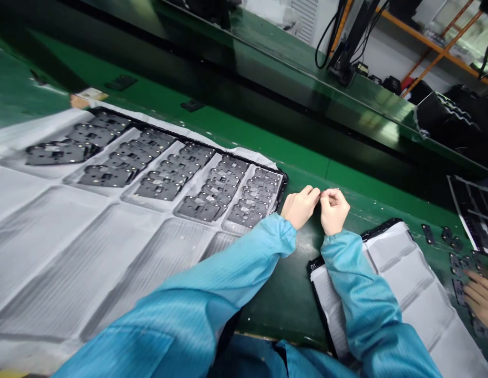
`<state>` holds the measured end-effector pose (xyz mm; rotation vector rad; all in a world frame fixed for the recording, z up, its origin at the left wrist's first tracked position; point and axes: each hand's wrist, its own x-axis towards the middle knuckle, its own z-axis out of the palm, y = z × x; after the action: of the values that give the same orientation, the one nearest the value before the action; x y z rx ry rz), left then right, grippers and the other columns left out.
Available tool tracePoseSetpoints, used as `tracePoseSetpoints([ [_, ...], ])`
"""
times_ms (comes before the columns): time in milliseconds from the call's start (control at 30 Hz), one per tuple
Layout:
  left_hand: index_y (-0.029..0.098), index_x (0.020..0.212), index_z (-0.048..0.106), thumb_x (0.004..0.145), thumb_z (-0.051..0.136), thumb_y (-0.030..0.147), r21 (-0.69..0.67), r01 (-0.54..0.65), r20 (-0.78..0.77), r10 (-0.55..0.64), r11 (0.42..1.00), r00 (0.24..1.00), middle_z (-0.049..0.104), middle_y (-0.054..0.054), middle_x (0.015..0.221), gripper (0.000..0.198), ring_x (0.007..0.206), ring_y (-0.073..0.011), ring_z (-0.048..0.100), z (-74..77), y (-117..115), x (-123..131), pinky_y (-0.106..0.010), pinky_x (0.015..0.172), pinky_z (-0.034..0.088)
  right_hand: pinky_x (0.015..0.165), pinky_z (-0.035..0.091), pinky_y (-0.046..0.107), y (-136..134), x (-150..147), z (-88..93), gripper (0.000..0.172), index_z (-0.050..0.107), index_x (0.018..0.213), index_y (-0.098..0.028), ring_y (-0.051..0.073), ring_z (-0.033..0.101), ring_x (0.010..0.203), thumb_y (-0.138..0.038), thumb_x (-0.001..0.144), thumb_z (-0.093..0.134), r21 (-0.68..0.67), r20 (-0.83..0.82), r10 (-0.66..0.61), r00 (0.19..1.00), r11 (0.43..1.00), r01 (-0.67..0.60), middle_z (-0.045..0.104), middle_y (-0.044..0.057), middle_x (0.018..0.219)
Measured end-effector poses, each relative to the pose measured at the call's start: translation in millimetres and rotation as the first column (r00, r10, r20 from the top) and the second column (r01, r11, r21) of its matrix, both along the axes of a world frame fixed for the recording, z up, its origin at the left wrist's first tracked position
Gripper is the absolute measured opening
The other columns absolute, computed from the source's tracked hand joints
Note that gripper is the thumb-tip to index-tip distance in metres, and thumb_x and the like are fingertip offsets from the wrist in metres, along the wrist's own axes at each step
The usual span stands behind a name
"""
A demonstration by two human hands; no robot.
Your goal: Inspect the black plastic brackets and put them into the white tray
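Note:
My left hand [301, 206] and my right hand [334, 210] meet over the green bench [346, 184], fingertips pinched together on something too small to make out. Both arms wear blue sleeves. Just left of my hands lies a large tray lined with white foam [90, 236]; its far rows hold several stacks of flat dark metal plates [212, 194], while its near pockets hold none. Under my right forearm sits a second white-lined tray [417, 294] with bare pockets.
Another person's hand [482, 299] rests at the right edge among several loose dark plates [456, 262]. A dark conveyor channel [267, 105] runs along the bench behind the trays. Cables and a stand [346, 47] rise at the back.

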<state>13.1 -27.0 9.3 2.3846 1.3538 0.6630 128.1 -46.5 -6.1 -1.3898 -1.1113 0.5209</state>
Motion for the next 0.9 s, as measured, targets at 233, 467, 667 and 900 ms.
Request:
tracePoseSetpoints([
  [233,0.019,0.096,0.058,0.097,0.032,0.035,0.004,-0.011,0.058,0.011,1.0,0.998,0.059,-0.008,0.091,0.031,0.075,-0.017,0.059,-3.2,2,-1,-0.027,0.059,0.036,0.052,0.042,0.021,-1,-1,1.8,0.015,0.055,0.073,-0.017,0.008,0.048,0.054,-0.03,0.079,0.058,0.002,-0.001,0.01,1.0,1.0,-0.01,0.054,-0.002,0.067],
  [467,0.019,0.091,0.057,0.094,0.04,0.033,-0.062,-0.016,0.261,0.032,0.998,0.965,0.061,-0.007,0.09,0.023,0.081,-0.0168,0.06,-7.1,4,-2,-0.025,0.069,0.041,0.052,0.044,0.023,5,9,-3.2,0.018,0.056,0.078,-0.016,0.009,0.052,0.054,-0.033,0.079,0.06,0.009,-0.037,-0.054,0.998,0.998,0.054,0.056,-0.001,0.069],
  [667,0.019,0.093,0.05,0.08,0.057,0.021,-0.28,0.007,0.546,0.153,0.96,0.824,0.061,0.0,0.079,0.015,0.069,-0.0126,0.059,-10.0,11,0,-0.024,0.066,0.043,0.083,0.051,0.032,17,31,-4.3,0.041,0.053,0.117,-0.018,0.017,0.062,0.101,-0.031,0.079,0.062,0.093,-0.151,-0.015,0.988,0.995,0.03,0.06,0.011,0.115],
  [900,0.018,0.082,0.045,0.076,0.062,0.022,-0.557,0.329,0.744,0.283,0.763,0.605,0.046,0.008,0.053,0.018,0.038,-0.0039,0.041,-6.9,18,-2,-0.017,0.041,0.03,0.045,0.046,0.023,13,25,-6.0,0.03,0.064,0.099,-0.017,0.008,0.052,0.048,-0.039,0.079,0.063,-0.125,-0.253,0.254,0.933,0.948,-0.292,0.064,0.0,0.074],
])
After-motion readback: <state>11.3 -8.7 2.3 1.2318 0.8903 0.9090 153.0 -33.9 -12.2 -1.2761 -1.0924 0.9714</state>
